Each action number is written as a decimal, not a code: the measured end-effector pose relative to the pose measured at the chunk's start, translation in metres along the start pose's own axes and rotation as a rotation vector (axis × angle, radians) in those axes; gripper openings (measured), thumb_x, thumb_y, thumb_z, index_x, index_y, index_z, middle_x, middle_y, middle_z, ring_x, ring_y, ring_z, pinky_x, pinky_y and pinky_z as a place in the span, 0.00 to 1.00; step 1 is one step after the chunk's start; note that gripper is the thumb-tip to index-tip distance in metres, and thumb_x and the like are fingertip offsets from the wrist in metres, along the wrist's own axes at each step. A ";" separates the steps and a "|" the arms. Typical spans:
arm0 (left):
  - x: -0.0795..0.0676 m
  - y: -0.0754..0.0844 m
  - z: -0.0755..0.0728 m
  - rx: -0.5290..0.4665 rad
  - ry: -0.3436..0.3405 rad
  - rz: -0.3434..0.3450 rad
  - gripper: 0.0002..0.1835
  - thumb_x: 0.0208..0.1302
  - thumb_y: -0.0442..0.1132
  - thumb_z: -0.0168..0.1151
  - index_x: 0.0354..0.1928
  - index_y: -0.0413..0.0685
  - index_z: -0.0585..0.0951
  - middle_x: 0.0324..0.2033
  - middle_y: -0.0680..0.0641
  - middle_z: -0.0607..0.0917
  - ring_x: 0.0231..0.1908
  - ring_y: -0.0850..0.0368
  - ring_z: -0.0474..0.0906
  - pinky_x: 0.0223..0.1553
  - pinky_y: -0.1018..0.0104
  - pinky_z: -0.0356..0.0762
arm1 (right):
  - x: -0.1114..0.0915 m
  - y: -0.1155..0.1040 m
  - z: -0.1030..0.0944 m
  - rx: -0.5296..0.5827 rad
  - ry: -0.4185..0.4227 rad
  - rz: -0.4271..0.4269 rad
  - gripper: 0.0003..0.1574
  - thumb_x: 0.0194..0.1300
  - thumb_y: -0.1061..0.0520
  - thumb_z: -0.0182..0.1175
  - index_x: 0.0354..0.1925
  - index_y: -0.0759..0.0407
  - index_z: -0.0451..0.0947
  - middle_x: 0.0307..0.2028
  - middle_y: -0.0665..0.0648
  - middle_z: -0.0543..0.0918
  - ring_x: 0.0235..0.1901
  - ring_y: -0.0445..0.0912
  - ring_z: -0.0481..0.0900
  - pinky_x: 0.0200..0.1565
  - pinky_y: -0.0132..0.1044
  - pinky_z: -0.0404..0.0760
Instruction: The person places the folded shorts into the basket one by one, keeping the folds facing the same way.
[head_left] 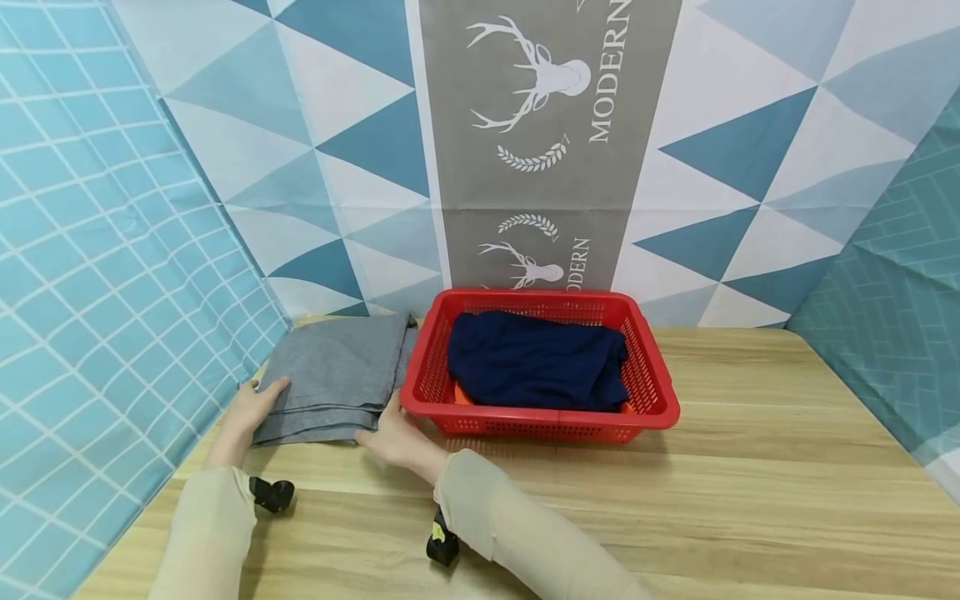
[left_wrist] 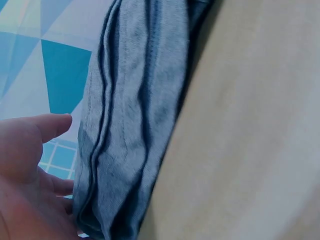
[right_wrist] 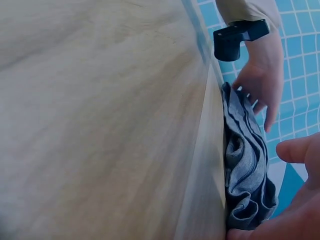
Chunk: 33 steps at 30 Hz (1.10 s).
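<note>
A folded grey cloth garment [head_left: 337,358] lies flat at the back left of the table, its layered folds facing the front. My left hand [head_left: 251,408] touches its left edge, thumb raised away from the fabric in the left wrist view. At the front right corner my right hand [head_left: 397,433] rests against the garment, thumb and fingers spread apart. The right wrist view shows the garment's stacked folds [right_wrist: 245,160] between both hands. Some fingertips are hidden behind or under the fabric.
Just right of my right hand stands a red plastic basket [head_left: 540,421] holding a dark navy cloth [head_left: 532,358], with bits of orange beneath it. The wooden table [head_left: 765,467] meets patterned wall sheets at the back, and a blue tiled sheet [head_left: 97,250] on the left.
</note>
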<state>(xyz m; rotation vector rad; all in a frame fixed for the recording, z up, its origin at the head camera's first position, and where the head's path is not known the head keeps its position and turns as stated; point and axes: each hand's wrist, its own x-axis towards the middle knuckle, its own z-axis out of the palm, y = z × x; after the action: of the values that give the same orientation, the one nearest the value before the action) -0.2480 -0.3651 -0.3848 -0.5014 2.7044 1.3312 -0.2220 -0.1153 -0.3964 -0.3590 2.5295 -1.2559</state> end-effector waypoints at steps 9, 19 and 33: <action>0.003 0.009 0.007 0.092 0.020 0.039 0.50 0.62 0.66 0.35 0.65 0.24 0.44 0.63 0.22 0.47 0.62 0.28 0.48 0.60 0.40 0.54 | 0.008 -0.008 0.002 -0.121 -0.027 0.034 0.57 0.58 0.37 0.55 0.70 0.63 0.38 0.66 0.63 0.57 0.68 0.52 0.50 0.65 0.43 0.54; 0.003 0.014 0.018 0.135 0.205 0.023 0.39 0.62 0.62 0.43 0.44 0.22 0.69 0.50 0.23 0.68 0.48 0.31 0.68 0.45 0.44 0.68 | 0.015 -0.012 0.003 0.198 0.104 0.055 0.36 0.56 0.45 0.61 0.54 0.61 0.59 0.55 0.64 0.67 0.58 0.53 0.64 0.55 0.43 0.68; -0.006 0.015 0.020 0.144 0.247 -0.033 0.30 0.60 0.61 0.47 0.29 0.34 0.69 0.28 0.36 0.74 0.29 0.45 0.71 0.27 0.58 0.68 | 0.020 -0.010 -0.001 0.384 0.108 0.117 0.43 0.59 0.50 0.58 0.63 0.67 0.51 0.63 0.63 0.60 0.64 0.53 0.57 0.62 0.43 0.61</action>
<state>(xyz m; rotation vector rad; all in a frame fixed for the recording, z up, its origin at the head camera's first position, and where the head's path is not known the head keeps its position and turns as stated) -0.2485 -0.3396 -0.3845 -0.7356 2.9449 1.1222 -0.2396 -0.1272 -0.3906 -0.0562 2.2806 -1.7070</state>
